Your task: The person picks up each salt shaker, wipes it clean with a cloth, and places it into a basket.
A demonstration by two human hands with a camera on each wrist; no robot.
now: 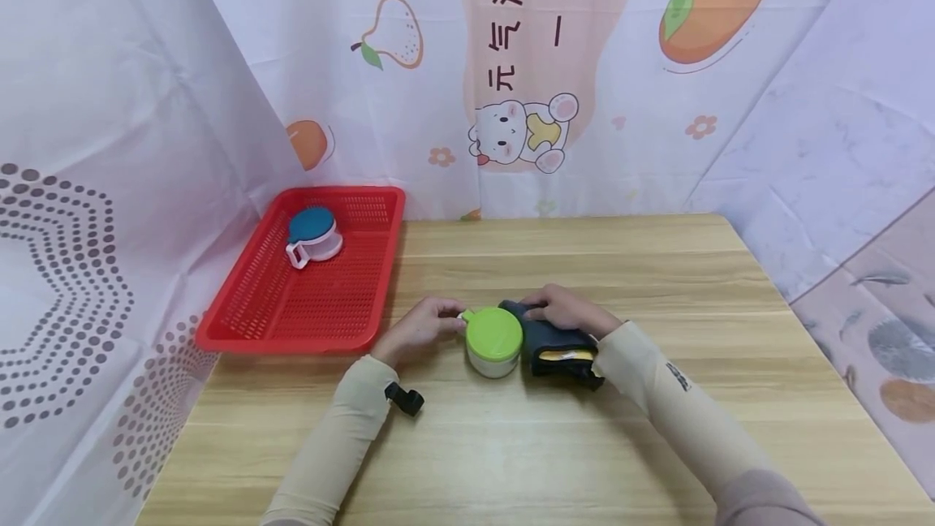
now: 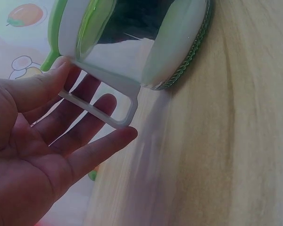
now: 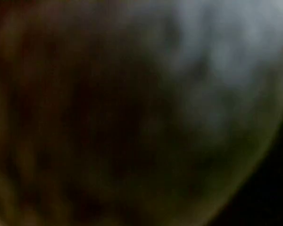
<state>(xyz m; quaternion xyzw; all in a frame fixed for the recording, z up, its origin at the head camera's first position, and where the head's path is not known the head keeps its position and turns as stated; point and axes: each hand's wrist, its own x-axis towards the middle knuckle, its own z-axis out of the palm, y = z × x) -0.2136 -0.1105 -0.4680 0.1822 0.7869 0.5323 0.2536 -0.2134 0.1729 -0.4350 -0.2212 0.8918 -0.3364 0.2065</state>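
Observation:
A seasoning jar [image 1: 494, 351] with a lime-green lid and pale see-through body stands on the table in front of me. My left hand [image 1: 431, 323] has its thumb at the top of the jar's white handle [image 2: 96, 112] and its fingers around the frame. To the right of the jar, close beside it, lies a dark fabric pouch [image 1: 555, 339] with a yellow strip showing at its near opening. My right hand [image 1: 566, 308] grips the far part of this pouch from above. The right wrist view is dark and blurred.
A red plastic basket [image 1: 385, 282] stands at the left of the wooden table [image 1: 504, 461]. Inside it sits another jar [image 1: 314, 235] with a blue lid and white handle. A printed white curtain [image 1: 409, 128] hangs behind the table's back edge.

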